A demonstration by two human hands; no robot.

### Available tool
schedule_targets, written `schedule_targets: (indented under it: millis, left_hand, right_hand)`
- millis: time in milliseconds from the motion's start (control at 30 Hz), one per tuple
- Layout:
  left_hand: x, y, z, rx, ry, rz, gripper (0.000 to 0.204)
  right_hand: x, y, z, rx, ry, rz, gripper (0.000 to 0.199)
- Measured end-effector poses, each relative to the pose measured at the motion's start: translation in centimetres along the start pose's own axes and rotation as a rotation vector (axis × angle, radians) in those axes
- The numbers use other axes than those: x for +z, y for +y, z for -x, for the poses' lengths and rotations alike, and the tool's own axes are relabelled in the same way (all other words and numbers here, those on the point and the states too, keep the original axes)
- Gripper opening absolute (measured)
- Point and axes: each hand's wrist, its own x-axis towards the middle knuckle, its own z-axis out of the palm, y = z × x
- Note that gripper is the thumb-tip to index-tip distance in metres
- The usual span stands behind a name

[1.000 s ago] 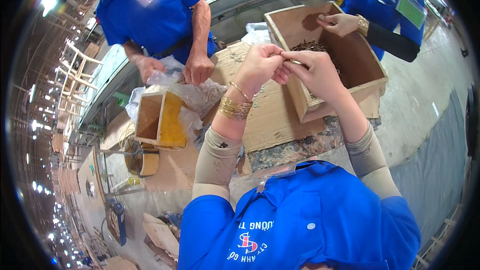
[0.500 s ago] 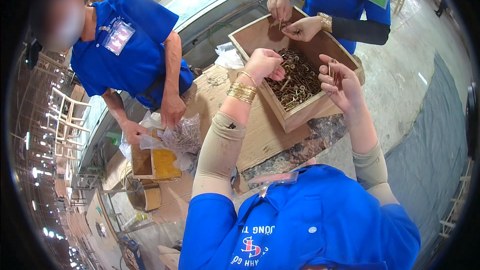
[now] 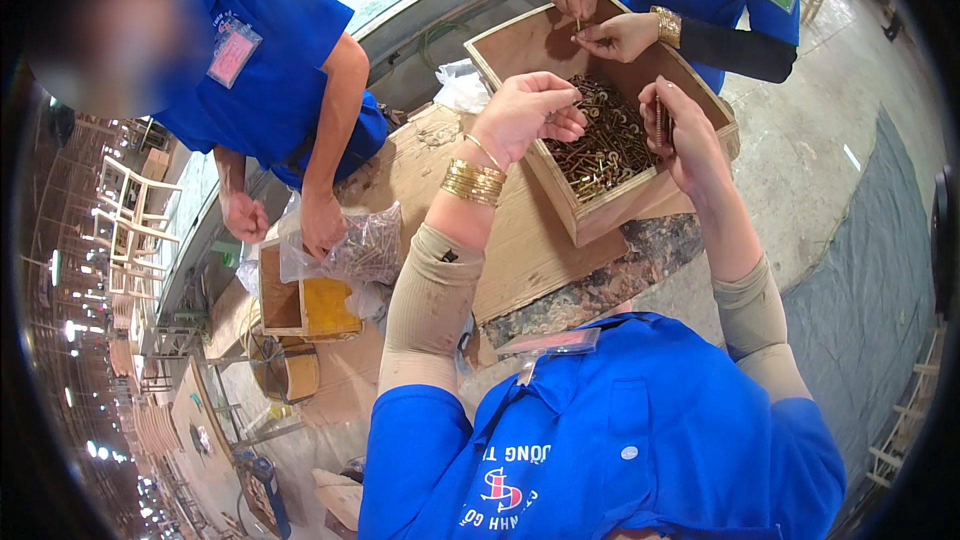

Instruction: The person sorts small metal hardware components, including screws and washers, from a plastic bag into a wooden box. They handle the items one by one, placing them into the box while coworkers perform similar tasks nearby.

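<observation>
Both hands hover apart over the wooden box (image 3: 600,215) of brass hooks (image 3: 600,145), right hand (image 3: 680,135) seemingly gripping some.

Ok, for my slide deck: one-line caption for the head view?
Left hand hovers over wooden box of brass screws; right hand grips a few.

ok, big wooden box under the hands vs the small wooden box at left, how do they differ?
The big wooden box holds a heap of brass-coloured screws; the small wooden box shows a bare compartment and a yellow one. The big one sits under the left hand and right hand; the small one sits lower, by a clear bag. Both are open-topped.
</observation>
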Motion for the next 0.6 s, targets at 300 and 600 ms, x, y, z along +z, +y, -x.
schedule_targets:
  millis: [300,600]
  left_hand:
    - [2.8,-0.8,1.8,-0.077,-0.084,0.099,0.02]
    - [3.7,-1.6,1.6,-0.049,-0.057,0.211,0.019]
  right_hand:
    - [1.9,0.9,-1.4,-0.242,-0.101,0.115,0.018]
    - [2.9,0.8,-0.9,-0.803,0.005,0.596,0.008]
